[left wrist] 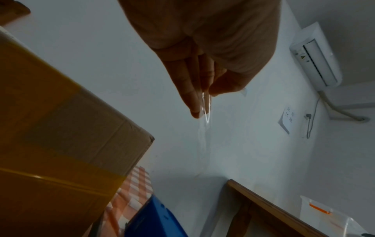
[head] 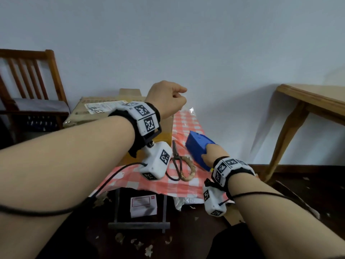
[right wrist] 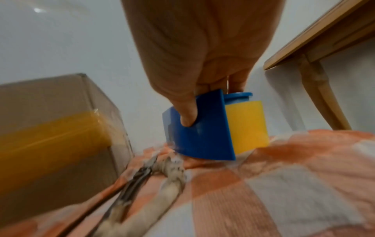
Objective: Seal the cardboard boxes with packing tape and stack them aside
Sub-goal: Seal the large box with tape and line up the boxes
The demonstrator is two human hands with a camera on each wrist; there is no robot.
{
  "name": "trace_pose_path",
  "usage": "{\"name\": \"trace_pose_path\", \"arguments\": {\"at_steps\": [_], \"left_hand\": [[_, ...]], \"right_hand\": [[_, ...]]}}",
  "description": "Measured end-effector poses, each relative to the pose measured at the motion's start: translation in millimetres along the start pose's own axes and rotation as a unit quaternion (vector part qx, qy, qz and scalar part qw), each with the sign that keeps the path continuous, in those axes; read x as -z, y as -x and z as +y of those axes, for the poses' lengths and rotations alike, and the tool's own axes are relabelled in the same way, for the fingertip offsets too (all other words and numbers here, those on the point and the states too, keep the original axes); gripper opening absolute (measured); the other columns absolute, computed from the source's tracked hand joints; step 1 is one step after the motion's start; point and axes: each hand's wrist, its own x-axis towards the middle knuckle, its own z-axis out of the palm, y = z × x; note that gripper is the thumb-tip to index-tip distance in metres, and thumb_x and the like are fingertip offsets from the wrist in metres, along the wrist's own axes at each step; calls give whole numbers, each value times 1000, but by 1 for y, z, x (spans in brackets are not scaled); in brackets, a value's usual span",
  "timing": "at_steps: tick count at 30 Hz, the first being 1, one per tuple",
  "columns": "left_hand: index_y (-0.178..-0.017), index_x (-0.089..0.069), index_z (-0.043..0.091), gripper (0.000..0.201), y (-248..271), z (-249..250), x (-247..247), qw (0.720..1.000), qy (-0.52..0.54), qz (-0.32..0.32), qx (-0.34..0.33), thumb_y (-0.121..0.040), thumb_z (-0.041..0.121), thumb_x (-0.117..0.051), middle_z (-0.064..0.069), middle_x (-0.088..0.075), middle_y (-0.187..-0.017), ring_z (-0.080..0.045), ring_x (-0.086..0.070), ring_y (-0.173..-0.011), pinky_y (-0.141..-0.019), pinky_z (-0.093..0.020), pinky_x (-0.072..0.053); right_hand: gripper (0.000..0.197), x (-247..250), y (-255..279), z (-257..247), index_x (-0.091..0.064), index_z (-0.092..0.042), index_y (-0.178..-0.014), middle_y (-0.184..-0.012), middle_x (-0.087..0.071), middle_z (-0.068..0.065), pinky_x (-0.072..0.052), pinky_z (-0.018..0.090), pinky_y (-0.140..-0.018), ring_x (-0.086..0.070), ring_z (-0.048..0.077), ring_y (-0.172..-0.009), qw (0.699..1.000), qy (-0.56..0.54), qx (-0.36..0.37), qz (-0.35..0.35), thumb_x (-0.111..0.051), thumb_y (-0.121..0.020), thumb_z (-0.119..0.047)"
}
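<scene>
Right hand [head: 212,153] grips the blue tape dispenser [head: 198,148] on the counter [head: 183,186], right of the cardboard box [head: 113,113]; left hand [head: 166,99] pinches clear tape [left wrist: 207,110] above it

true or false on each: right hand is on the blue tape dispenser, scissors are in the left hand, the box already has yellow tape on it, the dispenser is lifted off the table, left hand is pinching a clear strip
1. The right hand grips the blue tape dispenser. True.
2. The scissors are in the left hand. False: they lie on the checked tablecloth, between the cardboard box and the dispenser.
3. The cardboard box already carries a band of yellow tape. True.
4. The dispenser is lifted off the table. False: it rests on the tablecloth.
5. The left hand pinches a clear strip. True.
</scene>
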Motion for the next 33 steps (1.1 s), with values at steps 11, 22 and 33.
{"name": "trace_pose_path", "arguments": {"at_steps": [11,22,33], "left_hand": [[-121,-63,16,38,5,-9,-7,999,36,-17,36,-87,4,-52,5,-66,-85,-9,-68,-73,-75,-22,-57],[-123,-60,9,37,20,-17,35,982,153,62,97,-89,-3,-51,-3,-68,-89,-10,-67,-73,-65,-17,-57],[-145,-32,33,72,39,-72,115,968,143,148,146,-84,-2,-49,10,-69,-100,-15,-66,-98,-92,-37,-53]], "right_hand": [[27,37,13,-16,-69,-17,-93,-93,-68,0,-44,35,-86,-61,17,-96,868,-475,62,132,-47,-85,-29],[12,69,49,-59,-64,-13,-79,-68,-68,2,-45,27,-73,-66,11,-64,797,-589,133,1,-72,-82,-22],[11,101,68,-164,-66,0,-75,-56,-67,3,-41,10,-43,-64,10,-49,822,-528,212,31,-74,-77,-6]]}}
